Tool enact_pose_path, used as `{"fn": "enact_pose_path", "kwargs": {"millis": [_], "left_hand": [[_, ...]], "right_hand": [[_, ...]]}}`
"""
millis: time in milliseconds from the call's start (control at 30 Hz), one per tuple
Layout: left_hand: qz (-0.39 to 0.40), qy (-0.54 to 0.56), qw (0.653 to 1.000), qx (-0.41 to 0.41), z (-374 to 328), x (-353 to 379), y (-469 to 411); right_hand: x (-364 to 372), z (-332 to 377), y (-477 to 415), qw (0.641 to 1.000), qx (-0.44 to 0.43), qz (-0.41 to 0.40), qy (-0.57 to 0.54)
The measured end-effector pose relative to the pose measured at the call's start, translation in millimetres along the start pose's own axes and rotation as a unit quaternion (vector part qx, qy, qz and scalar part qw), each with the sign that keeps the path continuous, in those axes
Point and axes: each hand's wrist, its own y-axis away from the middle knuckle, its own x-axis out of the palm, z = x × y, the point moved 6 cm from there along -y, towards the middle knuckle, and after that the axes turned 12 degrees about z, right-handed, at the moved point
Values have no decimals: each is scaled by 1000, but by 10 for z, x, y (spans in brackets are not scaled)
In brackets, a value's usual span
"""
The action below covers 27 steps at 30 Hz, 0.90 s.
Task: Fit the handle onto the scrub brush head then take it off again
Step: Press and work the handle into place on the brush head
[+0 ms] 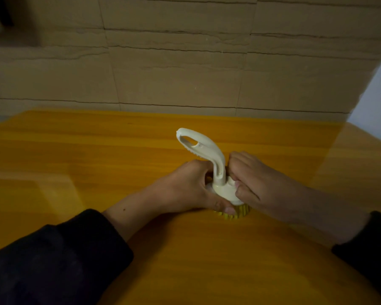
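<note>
A round scrub brush head (225,192) with a cream top and yellow bristles stands bristles-down on the orange wooden table (97,164). A cream handle (203,150) with a loop at its upper end rises from the head's top and curves up to the left. My left hand (191,188) wraps the head's left side, thumb along its front edge. Pressed against the head's right side is my right hand (253,183), fingers curled at the handle's base. Whether the handle is locked into the head is hidden by the fingers.
A wall of stacked brown cardboard boxes (185,62) stands right behind the table's far edge. A pale wall (376,106) shows at the right. Both forearms wear dark sleeves.
</note>
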Motion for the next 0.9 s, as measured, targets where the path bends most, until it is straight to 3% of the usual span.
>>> {"fn": "enact_pose_path", "kwargs": {"millis": [300,900], "left_hand": [[38,32,999,-2,-8,13,2],[95,60,994,-10,42,-5,31]], "right_hand": [[-23,8,12,999,-21,10,39],[-3,54,43,998,-60,23,12]]}}
